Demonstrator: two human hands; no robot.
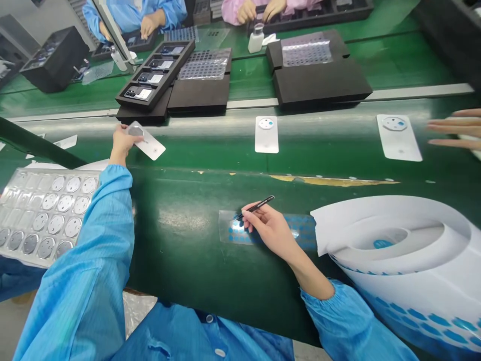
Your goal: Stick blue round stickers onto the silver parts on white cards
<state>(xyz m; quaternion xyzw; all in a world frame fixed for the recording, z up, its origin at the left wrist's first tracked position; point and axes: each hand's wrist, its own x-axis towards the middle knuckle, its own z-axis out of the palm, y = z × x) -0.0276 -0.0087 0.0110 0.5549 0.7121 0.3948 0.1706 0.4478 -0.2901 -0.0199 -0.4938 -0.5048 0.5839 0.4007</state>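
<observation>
My left hand (123,143) is stretched out to the green conveyor belt (210,150) and grips a white phone back cover (148,143) by its round camera end. My right hand (268,228) rests nearer me on the green table edge, pinching black tweezers (255,206) whose tip touches a clear strip of blue round stickers (263,230). A second white back cover (266,134) lies mid-belt, and a third back cover (399,137) lies to the right.
A clear tray of round metal parts (45,213) sits at my left. A big white roll with blue stickers (406,260) lies right. Another person's hand (456,129) reaches in at the right edge. Black trays (319,75) and workers' hands lie beyond the belt.
</observation>
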